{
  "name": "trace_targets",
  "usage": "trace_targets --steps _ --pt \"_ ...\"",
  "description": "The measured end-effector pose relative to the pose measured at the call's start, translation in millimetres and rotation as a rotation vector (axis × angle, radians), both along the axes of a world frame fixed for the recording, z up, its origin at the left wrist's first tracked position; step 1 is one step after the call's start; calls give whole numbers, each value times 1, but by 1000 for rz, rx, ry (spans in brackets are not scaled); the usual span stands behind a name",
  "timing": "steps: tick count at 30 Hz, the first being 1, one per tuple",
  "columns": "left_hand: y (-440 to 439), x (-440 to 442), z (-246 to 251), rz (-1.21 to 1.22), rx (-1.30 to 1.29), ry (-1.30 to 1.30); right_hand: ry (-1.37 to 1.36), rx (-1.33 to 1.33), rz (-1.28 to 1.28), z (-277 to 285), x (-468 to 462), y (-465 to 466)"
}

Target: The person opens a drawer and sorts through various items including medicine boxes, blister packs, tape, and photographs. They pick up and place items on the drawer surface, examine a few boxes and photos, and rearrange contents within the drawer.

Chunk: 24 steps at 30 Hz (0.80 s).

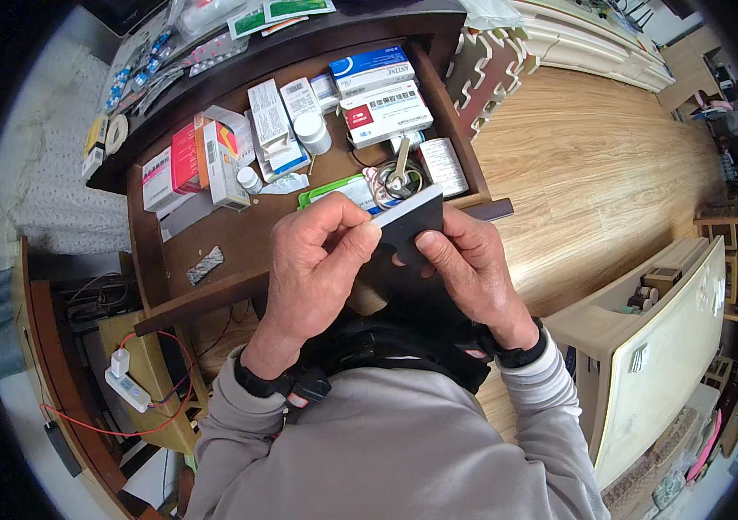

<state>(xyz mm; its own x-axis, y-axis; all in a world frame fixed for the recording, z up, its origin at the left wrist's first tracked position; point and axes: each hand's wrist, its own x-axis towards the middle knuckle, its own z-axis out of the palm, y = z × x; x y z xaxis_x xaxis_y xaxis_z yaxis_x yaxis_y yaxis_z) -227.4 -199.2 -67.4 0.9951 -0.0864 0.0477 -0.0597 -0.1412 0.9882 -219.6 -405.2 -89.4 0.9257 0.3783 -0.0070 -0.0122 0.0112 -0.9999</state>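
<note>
Both hands hold a thin dark flat object with a pale edge [416, 224] over the front of an open wooden drawer [213, 296]. My left hand [323, 266] pinches its left corner between thumb and forefinger. My right hand [476, 266] grips its right side, thumb on the dark face. Just behind it in the drawer lie a bunch of keys and rings [400, 174] and a green-edged packet [336, 188]. Farther back are medicine boxes [387, 116], a white plastic bottle [312, 133] and a smaller white bottle [249, 180]. A used blister strip [205, 266] lies at the drawer's left front.
Blister packs [216, 53] and a tape roll [117, 134] rest on the dark cabinet top above the drawer. Foam mats [481, 81] stand at its right. A white power strip [127, 390] with a red cable is at lower left, a cream cabinet [658, 364] at right.
</note>
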Motion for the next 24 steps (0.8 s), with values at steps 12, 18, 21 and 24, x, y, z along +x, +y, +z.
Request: trace_targets --steps 12,18,21,24 --pt "8 -1 -10 -149 -263 -49 -562 -433 -32 6 -9 5" --pt "17 -5 -20 -237 -625 247 -835 -757 -224 7 -8 10" --pt "22 -6 -25 -269 -615 253 -877 -786 -217 5 -8 12" --pt "26 -4 -26 -306 -653 317 -885 -766 -218 3 -7 12"
